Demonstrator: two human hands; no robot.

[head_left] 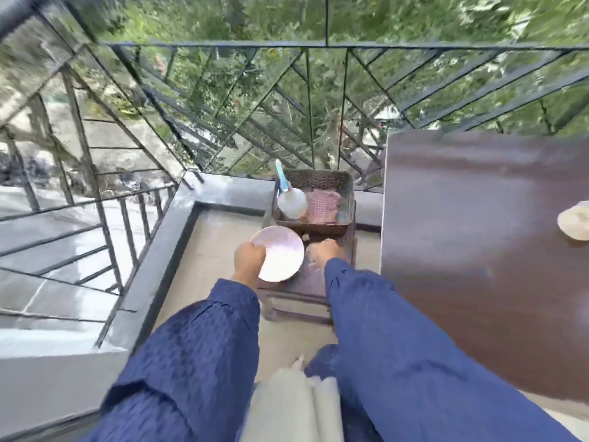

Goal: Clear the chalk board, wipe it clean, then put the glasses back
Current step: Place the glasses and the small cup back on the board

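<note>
**On the balcony, a plate held above a low stool**

Near the middle of the view, the left hand (248, 258) grips the left rim of a round, smooth, pinkish-white plate (282, 253), its fingers curled round the edge. The plate hangs tilted over a low dark wooden stool (299, 291) with slatted sides.

The right hand (323, 252) is just right of the plate, above the stool. It is blurred, so I cannot tell whether its fingers are open or closed, or whether they touch anything.

On the far part of the stool sits a square brown woven basket (314, 175). Inside it, a milky plastic spray bottle (291, 202) with a blue nozzle stands on the left, and a crumpled pink textured cloth (323, 205) lies on the right.

To the right, a broad, smooth, dark brown worktop (478, 234) with a faint sheen fills the view, its right side cut off by the frame. A pale rounded object (575, 223) rests on it at the right edge, half cut off and too blurred to name.

Both arms wear loose blue sleeves (191, 362). Pale folded fabric (293, 406) lies at the near edge. A black metal railing (223, 44) of slanted bars rings the pale floor (220, 250), with blurred green foliage beyond.
</note>
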